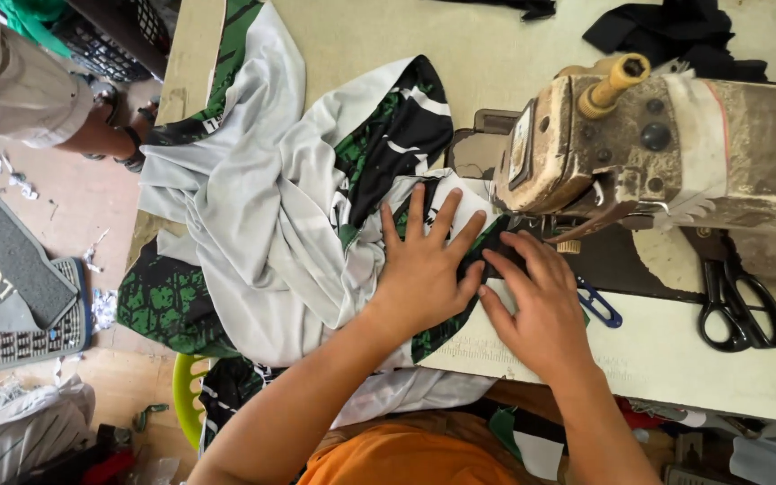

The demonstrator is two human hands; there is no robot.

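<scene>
Grey, green and black jersey fabric (271,224) | left hand (419,269), right hand (541,301): grips apart, flat | worn beige sewing machine (657,153) right | best kept taut, fingers off needle

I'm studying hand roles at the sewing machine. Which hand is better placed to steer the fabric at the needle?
Probably the right hand: its fingertips press the fabric just before the sewing machine foot. The left hand lies flat further back, holding the bulk.
</scene>
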